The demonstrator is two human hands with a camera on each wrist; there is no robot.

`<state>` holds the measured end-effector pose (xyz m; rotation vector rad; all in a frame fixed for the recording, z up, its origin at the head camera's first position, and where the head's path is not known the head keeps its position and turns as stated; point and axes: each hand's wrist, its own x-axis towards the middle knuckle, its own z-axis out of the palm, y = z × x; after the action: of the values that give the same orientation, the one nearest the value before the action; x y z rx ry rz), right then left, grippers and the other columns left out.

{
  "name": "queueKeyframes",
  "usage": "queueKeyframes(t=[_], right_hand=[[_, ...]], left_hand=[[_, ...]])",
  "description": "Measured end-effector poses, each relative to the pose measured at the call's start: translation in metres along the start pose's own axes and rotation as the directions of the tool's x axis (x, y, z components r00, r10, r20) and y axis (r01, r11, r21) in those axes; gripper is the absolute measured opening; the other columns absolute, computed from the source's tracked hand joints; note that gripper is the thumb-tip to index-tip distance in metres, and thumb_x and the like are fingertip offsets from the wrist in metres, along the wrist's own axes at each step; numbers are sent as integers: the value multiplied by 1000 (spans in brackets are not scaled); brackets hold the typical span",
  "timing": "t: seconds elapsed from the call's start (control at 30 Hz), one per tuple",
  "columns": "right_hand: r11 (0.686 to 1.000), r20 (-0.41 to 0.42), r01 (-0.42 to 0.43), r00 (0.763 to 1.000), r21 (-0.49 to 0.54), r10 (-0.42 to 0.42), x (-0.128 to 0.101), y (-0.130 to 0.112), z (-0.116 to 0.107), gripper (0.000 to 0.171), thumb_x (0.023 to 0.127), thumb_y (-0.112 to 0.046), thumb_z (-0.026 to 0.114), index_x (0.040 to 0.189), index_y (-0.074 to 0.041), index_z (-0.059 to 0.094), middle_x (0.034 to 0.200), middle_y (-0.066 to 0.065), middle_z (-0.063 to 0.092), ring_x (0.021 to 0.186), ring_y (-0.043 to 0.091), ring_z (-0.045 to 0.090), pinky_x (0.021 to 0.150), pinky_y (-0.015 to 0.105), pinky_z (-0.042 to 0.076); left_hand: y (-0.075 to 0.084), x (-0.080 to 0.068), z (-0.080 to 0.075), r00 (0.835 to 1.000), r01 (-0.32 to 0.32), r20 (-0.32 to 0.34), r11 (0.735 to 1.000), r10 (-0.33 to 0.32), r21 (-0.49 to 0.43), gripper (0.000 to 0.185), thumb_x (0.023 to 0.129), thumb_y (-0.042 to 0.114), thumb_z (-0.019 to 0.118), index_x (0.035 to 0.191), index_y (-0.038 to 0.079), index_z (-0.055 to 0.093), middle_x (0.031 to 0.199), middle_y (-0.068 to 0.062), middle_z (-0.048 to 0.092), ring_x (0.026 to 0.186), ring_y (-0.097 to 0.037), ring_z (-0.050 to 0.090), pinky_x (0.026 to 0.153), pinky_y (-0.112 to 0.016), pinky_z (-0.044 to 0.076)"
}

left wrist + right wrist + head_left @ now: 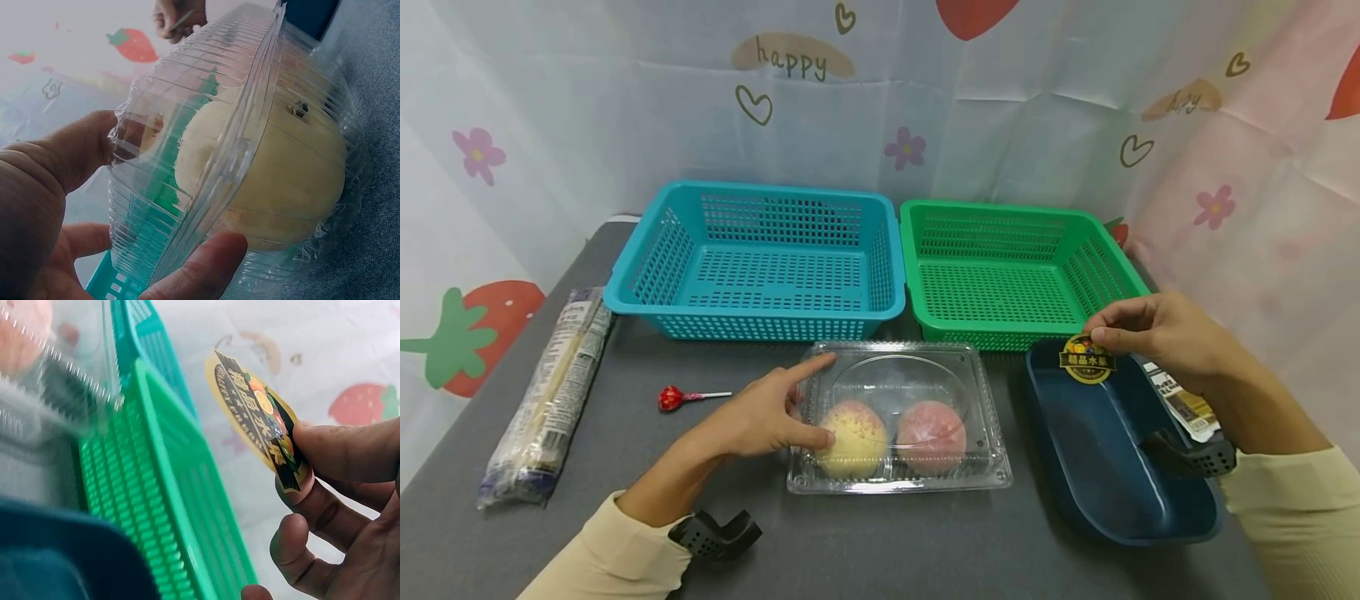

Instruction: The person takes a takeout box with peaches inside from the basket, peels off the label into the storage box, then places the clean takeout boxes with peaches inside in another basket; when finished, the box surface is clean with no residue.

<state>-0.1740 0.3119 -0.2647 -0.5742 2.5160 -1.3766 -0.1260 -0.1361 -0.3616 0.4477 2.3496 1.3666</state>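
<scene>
Clear plastic clamshell box (pixel 898 417) sits on the grey tabletop (pixel 865 550), front centre, lid down. Two round fruits inside, side by side: a pale yellow one (pixel 852 437) on the left, a pinker one (pixel 931 435) on the right. Left wrist view shows the yellow fruit (pixel 281 169) pressed close behind the ribbed plastic (pixel 187 156).

Left hand (pixel 760 417) holds the box's left end. Thumb lies against the near left corner, by the yellow fruit; forefinger stretches up along the far left edge of the lid. Fingers mostly straight, spread around the corner, bracing rather than clenched.

Right hand (pixel 1157 333) is raised above the far end of the dark blue tray (pixel 1120 450), well apart from the box. Thumb and forefinger are pinched together on a round black and gold sticker (pixel 1086 360). Right wrist view shows the sticker (pixel 262 419) clamped at one edge between thumb and fingertip, printed side out, the rest hanging free.

Blue tray lies just right of the box. A labelled packet (pixel 1183 404) lies beyond its right rim.

Behind the box: teal basket (pixel 760 258) left, green basket (pixel 1015 271) right, touching side by side. Red lollipop (pixel 673 397) lies left of the left hand. Long wrapped packet (pixel 546 400) sits near the table's left edge. Printed curtain (pixel 880 92) hangs behind everything.
</scene>
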Motion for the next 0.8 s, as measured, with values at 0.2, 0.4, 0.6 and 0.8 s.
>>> queueKeyframes(t=[0.2,0.4,0.6,0.8], right_hand=[[997,7,-41,999,59,41,0,23,-4,12,94,3,59,97,3,71,84,5,69,76,15,63,68,27,53],[988,27,-137,990,74,135,0,42,-3,13,95,-2,60,98,6,69,88,6,70,79,17,65,69,31,55],[975,63,-209,977,80,204,0,56,-1,19,95,-8,61,102,9,67,90,8,70,83,18,64,73,32,53],[966,47,-259,965,7,258,1,67,3,24,94,-11,63,104,11,66,90,8,69,81,18,60,71,33,50]], left_hand=[[0,-1,0,1000,10,-7,1000,-10,-3,98,73,23,85,153,18,30,87,-14,44,63,-17,44,55,-34,39],[-1,-1,0,1000,10,-11,1000,-10,0,98,73,23,85,153,18,30,91,-15,44,64,-17,45,57,-34,40],[-1,-1,0,1000,7,-14,1000,-7,4,97,73,23,85,153,18,30,96,-16,44,67,-19,46,58,-35,40],[-2,-2,1,1000,8,-17,1000,-8,8,96,73,24,85,153,18,30,101,-17,43,71,-20,48,60,-35,41]])
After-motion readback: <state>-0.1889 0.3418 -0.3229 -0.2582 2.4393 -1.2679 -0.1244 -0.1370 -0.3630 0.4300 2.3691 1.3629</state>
